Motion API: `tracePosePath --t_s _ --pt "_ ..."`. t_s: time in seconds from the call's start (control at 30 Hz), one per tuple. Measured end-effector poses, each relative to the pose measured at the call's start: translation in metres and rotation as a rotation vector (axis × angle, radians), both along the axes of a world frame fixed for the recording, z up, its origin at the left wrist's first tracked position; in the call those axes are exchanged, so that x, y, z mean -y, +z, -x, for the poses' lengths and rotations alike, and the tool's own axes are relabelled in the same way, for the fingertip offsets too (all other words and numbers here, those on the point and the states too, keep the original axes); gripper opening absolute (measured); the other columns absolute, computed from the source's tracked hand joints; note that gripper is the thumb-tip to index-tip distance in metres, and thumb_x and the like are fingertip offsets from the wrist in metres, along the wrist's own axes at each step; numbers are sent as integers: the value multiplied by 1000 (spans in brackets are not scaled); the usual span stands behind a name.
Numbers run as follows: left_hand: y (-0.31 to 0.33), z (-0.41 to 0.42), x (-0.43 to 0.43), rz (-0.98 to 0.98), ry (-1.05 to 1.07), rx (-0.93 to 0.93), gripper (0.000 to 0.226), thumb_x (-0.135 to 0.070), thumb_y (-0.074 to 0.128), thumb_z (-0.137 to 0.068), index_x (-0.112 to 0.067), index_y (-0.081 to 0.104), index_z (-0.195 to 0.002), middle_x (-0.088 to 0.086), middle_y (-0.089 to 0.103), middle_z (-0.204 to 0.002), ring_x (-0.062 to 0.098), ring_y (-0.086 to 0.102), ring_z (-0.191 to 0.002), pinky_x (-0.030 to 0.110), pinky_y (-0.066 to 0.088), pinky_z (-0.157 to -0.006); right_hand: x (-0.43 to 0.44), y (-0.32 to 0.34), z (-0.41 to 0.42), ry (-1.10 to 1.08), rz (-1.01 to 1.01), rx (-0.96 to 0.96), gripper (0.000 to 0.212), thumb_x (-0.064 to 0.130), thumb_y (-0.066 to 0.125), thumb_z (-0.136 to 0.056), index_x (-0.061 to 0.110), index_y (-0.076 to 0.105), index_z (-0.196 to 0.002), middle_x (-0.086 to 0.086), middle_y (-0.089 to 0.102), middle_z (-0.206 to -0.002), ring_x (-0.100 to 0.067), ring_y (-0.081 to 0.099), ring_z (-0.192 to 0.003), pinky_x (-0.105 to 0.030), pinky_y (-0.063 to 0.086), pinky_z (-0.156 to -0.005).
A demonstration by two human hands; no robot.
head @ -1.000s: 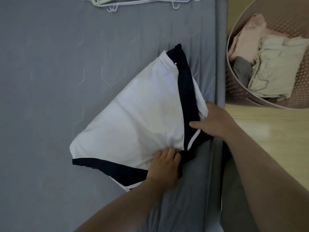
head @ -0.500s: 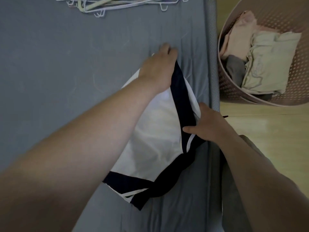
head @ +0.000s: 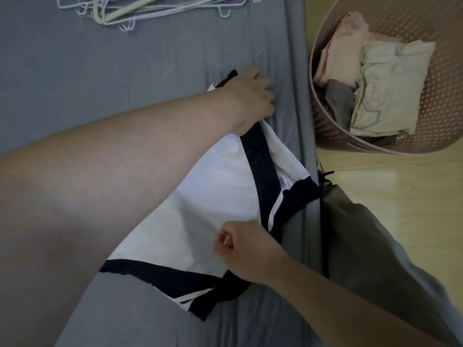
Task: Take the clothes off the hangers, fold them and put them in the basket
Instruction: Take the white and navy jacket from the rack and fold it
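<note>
A white garment with navy bands lies partly folded on the grey bed near its right edge. My left hand reaches across to the garment's far corner, where its fingers curl over the navy band. My right hand is at the near side, fingers curled, pinching the white cloth beside the navy strip. The pink perforated basket stands on the floor to the right of the bed. It holds a folded cream piece, a folded peach piece and a grey one.
A pile of bare white wire hangers lies at the far side of the grey bed. The bed's mesh side edge runs between the garment and the basket. Wooden floor and my grey-trousered leg are on the right.
My left hand went from the garment's near edge across to its far corner. My right hand left the right corner and now pinches the near side. The garment has shifted and bunched.
</note>
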State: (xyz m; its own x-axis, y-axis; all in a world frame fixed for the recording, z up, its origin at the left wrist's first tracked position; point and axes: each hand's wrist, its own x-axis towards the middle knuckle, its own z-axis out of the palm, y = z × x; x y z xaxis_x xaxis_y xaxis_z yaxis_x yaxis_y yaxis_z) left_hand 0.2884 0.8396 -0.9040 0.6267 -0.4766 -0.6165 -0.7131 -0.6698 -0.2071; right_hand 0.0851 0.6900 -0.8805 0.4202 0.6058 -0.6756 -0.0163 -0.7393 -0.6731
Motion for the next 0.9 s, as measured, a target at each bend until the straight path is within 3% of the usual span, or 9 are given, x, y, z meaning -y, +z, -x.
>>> tracePosePath --t_s 0.17,0.27,0.37,0.57,0.63,0.7,0.77,0.83,0.9 --pt "3 17 -3 -14 125 -170 17 -15 61 -80 -20 62 -96 -3 49 -75 22 54 -77 37 46 -86 11 -39 15 -37 179 -134 33 26 50 -92 19 61 -122 1 64 -119 -14 61 -107 -26 50 -94" --pt "21 36 -17 99 206 -129 15 -10 57 -75 -19 59 -87 -4 48 -73 27 57 -75 36 49 -66 6 -47 24 51 170 -119 39 25 52 -90 18 51 -128 -4 52 -130 -18 50 -120 -28 42 -102" --pt "46 67 -35 211 239 32 19 -7 56 -76 -23 48 -85 -4 48 -81 28 55 -86 36 41 -72 4 -48 27 35 188 -85 39 25 53 -92 16 46 -129 -8 45 -134 -22 46 -124 -29 39 -104" --pt "64 184 -78 402 325 529 23 4 50 -70 -14 59 -82 6 53 -74 31 53 -75 40 39 -67 -17 -3 48 485 227 305 46 24 60 -89 8 44 -129 -14 51 -119 -29 55 -104 -36 47 -83" --pt "60 221 -91 434 418 619 26 6 50 -72 -12 63 -84 6 54 -73 31 53 -74 40 38 -67 -20 28 50 447 -50 603 25 13 67 -76 15 62 -100 -5 59 -94 -24 57 -82 -33 43 -70" --pt "50 250 -100 465 487 634 28 9 52 -70 -12 65 -84 5 55 -71 31 54 -73 39 38 -66 -24 51 43 178 -252 945 25 10 65 -77 16 69 -101 -7 65 -103 -27 58 -97 -40 42 -79" --pt "40 268 -103 494 517 633 32 12 54 -68 -12 67 -85 5 56 -71 31 56 -73 39 39 -65 -32 63 25 129 -10 1094 53 17 64 -83 16 55 -136 -17 53 -136 -35 42 -132 -53 33 -100" --pt "34 282 -103 504 526 645 36 14 53 -68 -13 69 -85 4 56 -72 30 57 -74 37 39 -66 -39 65 17 406 393 912 93 35 68 -83 16 13 -157 -21 33 -151 -41 21 -145 -63 13 -114" --pt "29 288 -102 531 524 671 39 15 51 -67 -15 69 -84 3 56 -72 29 57 -74 35 38 -66 -43 63 22 516 562 726 97 38 66 -85 14 3 -155 -15 46 -137 -38 42 -131 -60 21 -112"
